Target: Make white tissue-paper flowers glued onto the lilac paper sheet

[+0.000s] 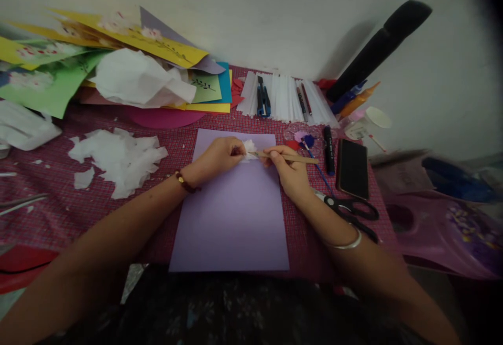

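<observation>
A sheet of purple paper (pixel 231 219) lies in front of me on the table. Near its top edge is a small ruffled clump of white tissue paper (pixel 249 145). My left hand (pixel 222 159) is closed in a pinch on a bit of white tissue paper beside this clump, its fingertips partly hiding it. In my right hand (pixel 288 172) is a thin tan wooden stick (pixel 310 160), gripped between thumb and fingers. The stick points left, and its tip meets the tissue by my left fingertips.
Loose tissue pieces (pixel 118 159) are heaped at left. Right of the sheet lie scissors (pixel 353 214), a phone (pixel 352 168), a black marker (pixel 329 151) and a blue-handled brush (pixel 320 171). Behind stand glue sticks (pixel 281 96), a box cutter (pixel 262 99) and coloured cards (pixel 165 46).
</observation>
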`<state>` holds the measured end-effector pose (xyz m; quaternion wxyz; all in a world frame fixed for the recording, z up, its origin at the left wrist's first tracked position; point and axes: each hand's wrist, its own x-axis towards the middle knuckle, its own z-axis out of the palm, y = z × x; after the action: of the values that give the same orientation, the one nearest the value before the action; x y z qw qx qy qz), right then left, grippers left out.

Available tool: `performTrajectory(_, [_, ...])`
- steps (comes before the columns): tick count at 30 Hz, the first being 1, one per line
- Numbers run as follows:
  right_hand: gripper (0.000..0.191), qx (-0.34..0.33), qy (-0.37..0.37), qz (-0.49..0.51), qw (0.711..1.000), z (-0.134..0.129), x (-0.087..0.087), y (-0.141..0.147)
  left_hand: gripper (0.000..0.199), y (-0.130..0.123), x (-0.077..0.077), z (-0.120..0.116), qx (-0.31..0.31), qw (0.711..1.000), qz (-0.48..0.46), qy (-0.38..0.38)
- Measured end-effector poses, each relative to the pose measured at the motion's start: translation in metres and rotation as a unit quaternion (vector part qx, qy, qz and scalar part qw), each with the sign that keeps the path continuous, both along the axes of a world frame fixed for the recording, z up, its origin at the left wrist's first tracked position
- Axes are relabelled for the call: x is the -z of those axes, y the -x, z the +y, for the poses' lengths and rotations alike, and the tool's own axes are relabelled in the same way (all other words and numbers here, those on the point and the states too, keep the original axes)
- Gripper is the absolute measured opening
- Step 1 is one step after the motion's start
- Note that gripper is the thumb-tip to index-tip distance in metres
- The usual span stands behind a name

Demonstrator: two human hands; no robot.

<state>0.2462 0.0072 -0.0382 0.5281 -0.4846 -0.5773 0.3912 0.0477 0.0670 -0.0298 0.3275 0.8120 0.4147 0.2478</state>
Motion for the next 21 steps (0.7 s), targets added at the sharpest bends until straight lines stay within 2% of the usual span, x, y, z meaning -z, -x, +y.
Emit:
performTrajectory(3, [0.017, -0.013, 0.011, 0.017, 1.0, -0.002, -0.001, -0.001, 0.012, -0.003, 0.001, 0.0, -0.01, 1.0, -0.007, 0.001])
performTrajectory(6, [0.018, -0.034, 0.013, -0.017, 0.999, -0.003, 0.0, -0.001, 0.012, -0.004, 0.0, 0.0, -0.014, 1.0, -0.014, 0.005])
performTrajectory(12, [0.02, -0.038, -0.051, -0.119, 0.991, -0.004, 0.003, -0.001, 0.01, -0.006, 0.007, 0.003, -0.026, 0.998, -0.045, 0.025])
performTrajectory(17, [0.018, -0.053, -0.081, -0.191, 0.977, -0.005, 0.001, -0.001, 0.014, 0.0, 0.009, 0.01, -0.037, 0.983, -0.141, 0.113])
performTrajectory(21, [0.018, -0.076, -0.11, -0.254, 0.958, -0.008, -0.002, -0.001, 0.011, 0.008, 0.005, 0.012, -0.09, 0.952, -0.237, 0.169])
